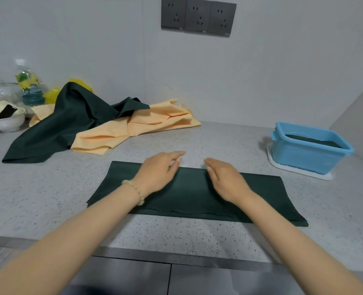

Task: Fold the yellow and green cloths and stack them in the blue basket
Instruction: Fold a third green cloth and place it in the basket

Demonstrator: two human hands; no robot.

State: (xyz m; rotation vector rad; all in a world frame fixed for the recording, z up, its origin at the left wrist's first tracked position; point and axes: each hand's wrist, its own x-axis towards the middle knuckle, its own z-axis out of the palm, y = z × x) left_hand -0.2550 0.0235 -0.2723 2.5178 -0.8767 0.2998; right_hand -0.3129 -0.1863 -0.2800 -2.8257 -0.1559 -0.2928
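1. Head view, near the front edge of the surface (219, 137): a green cloth (197, 196) folded into a long flat band, its layered raw edges turned toward the front.
2. Resting side by side on the band's far edge: left hand (159, 171) and right hand (225, 179), both flat with fingers straight, gripping nothing, seemingly pressing the fold down. Left fingertips reaching just past the cloth onto bare surface.
3. At the right edge: blue basket (304, 158) on a white tray (299, 173), already holding something dark green (312, 141), probably folded cloth. Number of pieces inside impossible to tell.
4. Toward the back left corner: a loose green cloth (70, 124) heaped over a crumpled yellow cloth (146, 122), both unfolded.
5. Judged progress: under way, not near done. Some green likely stacked; the band under the hands probably needing another fold before going in; the heap not yet folded, no yellow visible in the basket.
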